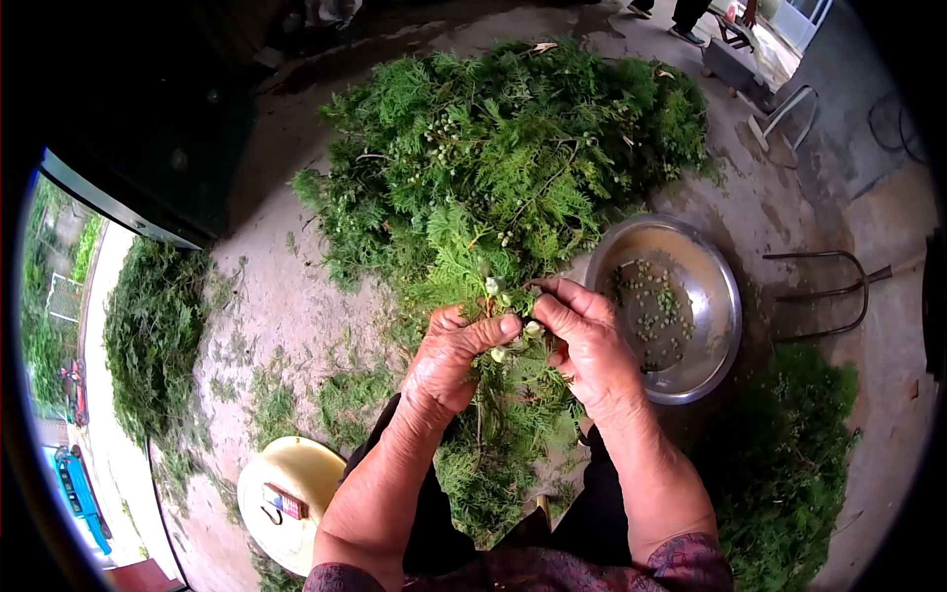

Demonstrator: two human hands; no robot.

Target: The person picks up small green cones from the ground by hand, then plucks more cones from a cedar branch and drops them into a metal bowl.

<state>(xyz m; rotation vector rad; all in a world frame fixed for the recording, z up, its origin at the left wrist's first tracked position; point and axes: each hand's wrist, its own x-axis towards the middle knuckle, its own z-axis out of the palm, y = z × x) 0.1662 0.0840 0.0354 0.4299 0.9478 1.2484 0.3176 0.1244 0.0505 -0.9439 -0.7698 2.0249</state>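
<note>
My left hand (449, 360) is closed around a flat-leaved conifer sprig (456, 259), with the thumb lying across it. Pale green cones (495, 286) stick out of the sprig just above the thumb tip. My right hand (594, 345) meets it from the other side, thumb and forefinger pinched at the same sprig beside a few more cones. Exactly what lies between those fingertips is partly hidden. To the right of my right hand stands a wide metal basin (712, 286) with many small green cones (651, 311) and some water-like sheen at its bottom.
A large heap of cut conifer branches (523, 138) lies ahead. More greenery piles up at the left (153, 335) and lower right (789, 464). A pale yellow stool (261, 503) bears a small box. A pitchfork (824, 296) lies at right. Another person's legs (688, 15) show at the top.
</note>
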